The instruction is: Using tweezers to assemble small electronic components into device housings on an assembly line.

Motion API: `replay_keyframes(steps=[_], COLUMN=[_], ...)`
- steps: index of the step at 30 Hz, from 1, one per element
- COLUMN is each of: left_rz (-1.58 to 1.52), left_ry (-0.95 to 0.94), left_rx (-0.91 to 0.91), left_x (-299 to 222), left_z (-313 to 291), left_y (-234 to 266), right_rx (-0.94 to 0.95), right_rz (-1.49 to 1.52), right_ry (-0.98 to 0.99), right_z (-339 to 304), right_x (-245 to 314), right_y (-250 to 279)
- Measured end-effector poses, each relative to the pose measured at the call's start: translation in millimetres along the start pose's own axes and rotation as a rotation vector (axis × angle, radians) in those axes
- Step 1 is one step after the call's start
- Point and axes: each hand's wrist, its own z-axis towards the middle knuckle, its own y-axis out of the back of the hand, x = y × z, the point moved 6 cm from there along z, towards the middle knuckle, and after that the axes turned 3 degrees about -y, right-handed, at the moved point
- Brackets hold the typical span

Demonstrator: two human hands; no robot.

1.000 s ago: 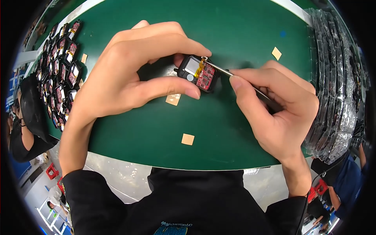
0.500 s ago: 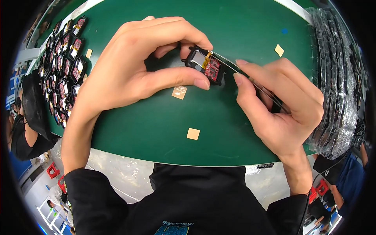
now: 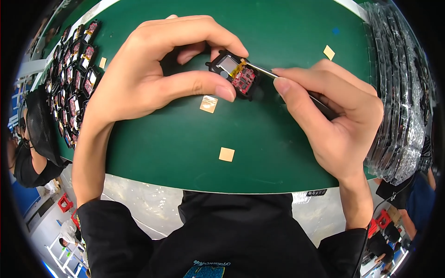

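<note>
My left hand (image 3: 160,74) grips a small black watch case (image 3: 234,74) between thumb and fingers, above the green table (image 3: 185,153). The case lies open, showing a red circuit board (image 3: 244,81), a silvery block and a yellow ribbon strip (image 3: 239,68). In my right hand (image 3: 336,109), thumb and forefinger pinch metal tweezers (image 3: 266,72). Their tips touch the case by the upper end of the yellow strip. Just below my left thumb lies a shiny tan square (image 3: 208,104); another tan square (image 3: 226,154) is nearer the table's front edge.
Many similar open watch cases (image 3: 74,83) crowd the table's left side. Stacked clear plastic trays (image 3: 394,97) line the right side. Single tan pieces lie at the upper right (image 3: 328,52) and beside the cases (image 3: 103,62). Other people are at both margins.
The watch case has shifted slightly left and turned a little in my left hand. The tweezers, apart at the tips earlier, now look closed together at the yellow strip.
</note>
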Motion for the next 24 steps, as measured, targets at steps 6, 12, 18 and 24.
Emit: replay_keyframes(steps=[6,12,18,24], left_rz=[0.024,0.045,0.051,0.080], left_ry=[-0.013,-0.032,-0.039,-0.073], left_rx=[0.036,0.046,0.064,0.066], left_x=[0.7,0.3,-3.2,-8.9], left_z=[0.1,0.5,1.7,1.9], left_y=[-0.1,-0.6,-0.4,-2.0], right_rx=[0.039,0.052,0.052,0.043], right_rz=[0.049,0.031,0.046,0.035], right_ry=[-0.054,-0.053,-0.011,-0.015], right_z=[-0.3,-0.7,-0.5,-0.1], right_x=[-4.0,-1.9,-0.5,1.7], right_y=[-1.5,-0.7,-3.5,-5.6])
